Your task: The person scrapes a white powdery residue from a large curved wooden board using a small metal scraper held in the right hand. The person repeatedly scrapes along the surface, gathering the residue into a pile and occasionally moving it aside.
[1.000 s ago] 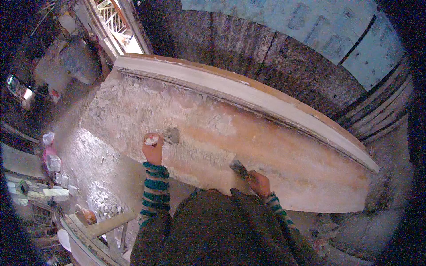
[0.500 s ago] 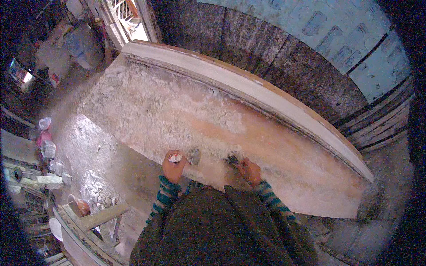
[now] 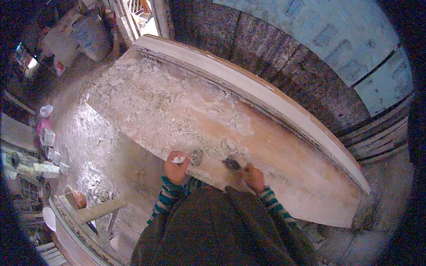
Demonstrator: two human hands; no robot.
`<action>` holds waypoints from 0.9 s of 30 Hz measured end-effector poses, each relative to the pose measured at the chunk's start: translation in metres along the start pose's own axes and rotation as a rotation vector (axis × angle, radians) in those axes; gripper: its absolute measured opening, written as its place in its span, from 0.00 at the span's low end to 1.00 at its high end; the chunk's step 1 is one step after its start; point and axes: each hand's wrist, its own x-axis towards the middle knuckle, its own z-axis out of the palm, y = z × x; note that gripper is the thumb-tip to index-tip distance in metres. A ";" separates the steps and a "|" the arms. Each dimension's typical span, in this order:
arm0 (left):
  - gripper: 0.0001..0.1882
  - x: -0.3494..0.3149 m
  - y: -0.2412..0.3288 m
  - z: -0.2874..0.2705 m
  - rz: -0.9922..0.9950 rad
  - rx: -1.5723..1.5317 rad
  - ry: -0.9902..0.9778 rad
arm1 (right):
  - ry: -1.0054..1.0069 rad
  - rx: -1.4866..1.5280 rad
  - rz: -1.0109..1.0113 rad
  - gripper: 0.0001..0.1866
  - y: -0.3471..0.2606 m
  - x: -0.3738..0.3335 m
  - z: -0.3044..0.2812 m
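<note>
Near the front edge of a dusty wooden worktable (image 3: 306,181), my left hand (image 3: 176,170) is closed around a small white piece with reddish marks (image 3: 179,159). Just right of it on the tabletop lies a round grey lump (image 3: 196,157). My right hand (image 3: 254,178) grips the handle of a small dark-headed hand tool (image 3: 231,163); whether it is a scraper or a brush I cannot tell. The tool's head is low over the table, beside crumbly pale powder (image 3: 228,148).
Pale clumps (image 3: 146,88) cover the table's far left. A raised white ledge (image 3: 230,68) runs along its back, before a stained wall (image 3: 275,55). On the left are white powder on the floor (image 3: 93,137), a reddish-brown pot (image 3: 80,199) and a wooden frame (image 3: 100,210).
The view has shifted slightly. My right hand and the tool have moved a little toward me, and the tool's dark head shows more fully. My left hand keeps its hold.
</note>
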 end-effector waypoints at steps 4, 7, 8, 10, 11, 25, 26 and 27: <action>0.09 -0.003 -0.004 0.003 -0.034 -0.029 0.011 | 0.102 0.039 -0.180 0.20 -0.070 0.059 0.043; 0.09 -0.004 0.012 0.007 -0.023 0.062 -0.014 | 0.055 0.003 -0.114 0.20 -0.094 0.094 0.031; 0.09 -0.004 0.015 0.009 -0.023 0.083 -0.032 | 0.038 -0.008 -0.077 0.19 -0.098 0.099 0.028; 0.10 -0.008 0.019 0.013 -0.090 0.044 -0.073 | 0.004 0.016 -0.053 0.19 -0.109 0.084 -0.005; 0.10 -0.010 0.019 0.017 -0.121 0.020 -0.100 | -0.009 0.026 -0.037 0.19 -0.106 0.078 -0.022; 0.09 0.106 -0.025 0.067 0.073 0.145 -0.100 | 0.212 -0.056 0.153 0.15 0.028 -0.044 -0.035; 0.09 0.122 -0.025 0.066 0.285 0.303 -0.009 | 0.233 -0.059 0.160 0.15 0.025 -0.046 -0.036; 0.08 0.136 -0.017 0.064 0.320 0.376 0.015 | 0.260 -0.045 0.151 0.15 0.024 -0.050 -0.038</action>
